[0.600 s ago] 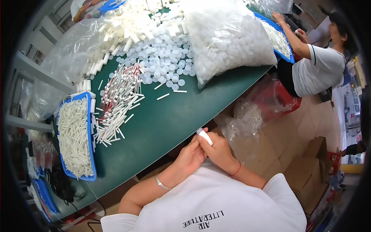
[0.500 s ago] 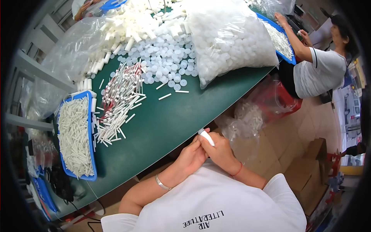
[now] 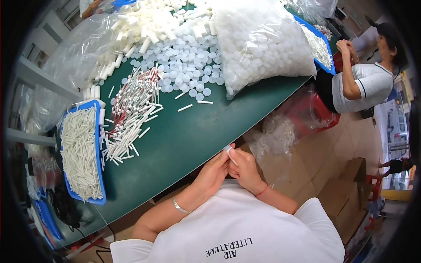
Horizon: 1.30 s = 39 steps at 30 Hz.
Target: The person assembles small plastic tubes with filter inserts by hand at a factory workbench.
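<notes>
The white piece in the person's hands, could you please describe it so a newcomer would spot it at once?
Find the green table and, by its near edge, the left hand and right hand meeting. The white piece sits there, partly covered. Unlike the white sticks lying loose on the tabletop, it is in hand.

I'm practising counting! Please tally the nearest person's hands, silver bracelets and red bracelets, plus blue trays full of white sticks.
Hands: 2 (left hand, right hand)
Silver bracelet: 1
Red bracelet: 1
Blue trays: 2 (left tray, right tray)
Total: 6
</notes>
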Each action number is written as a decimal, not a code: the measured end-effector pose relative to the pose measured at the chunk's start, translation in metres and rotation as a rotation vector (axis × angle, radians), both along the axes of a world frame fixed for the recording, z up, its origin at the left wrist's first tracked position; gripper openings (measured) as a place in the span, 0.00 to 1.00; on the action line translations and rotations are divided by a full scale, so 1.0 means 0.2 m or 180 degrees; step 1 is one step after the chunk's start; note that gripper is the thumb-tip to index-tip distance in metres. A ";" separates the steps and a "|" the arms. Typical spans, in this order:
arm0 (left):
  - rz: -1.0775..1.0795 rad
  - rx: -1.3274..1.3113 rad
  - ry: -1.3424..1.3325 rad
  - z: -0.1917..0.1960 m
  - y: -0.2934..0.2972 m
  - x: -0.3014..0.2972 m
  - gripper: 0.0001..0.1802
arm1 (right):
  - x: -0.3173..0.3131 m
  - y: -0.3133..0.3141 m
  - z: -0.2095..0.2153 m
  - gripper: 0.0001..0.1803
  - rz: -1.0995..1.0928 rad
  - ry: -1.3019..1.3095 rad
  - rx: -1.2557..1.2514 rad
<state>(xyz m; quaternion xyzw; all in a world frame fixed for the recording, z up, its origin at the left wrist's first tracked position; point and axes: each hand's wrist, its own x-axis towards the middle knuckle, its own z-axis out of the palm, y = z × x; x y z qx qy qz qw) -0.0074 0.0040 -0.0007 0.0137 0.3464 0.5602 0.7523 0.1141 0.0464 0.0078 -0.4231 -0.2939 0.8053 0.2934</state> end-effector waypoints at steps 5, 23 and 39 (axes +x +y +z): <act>-0.0432 0.0113 0.0426 0.01 -0.01 -0.03 0.19 | 0.00 -0.01 -0.04 0.22 0.0044 0.0713 -0.0451; -0.0719 0.0237 0.0652 0.09 -0.06 -0.02 0.21 | 0.24 0.11 0.20 0.38 0.1750 -0.1319 0.4429; 0.0214 0.1247 0.5311 0.37 -0.01 -0.38 0.11 | 0.62 0.09 -0.31 0.24 0.0475 -0.2247 0.2151</act>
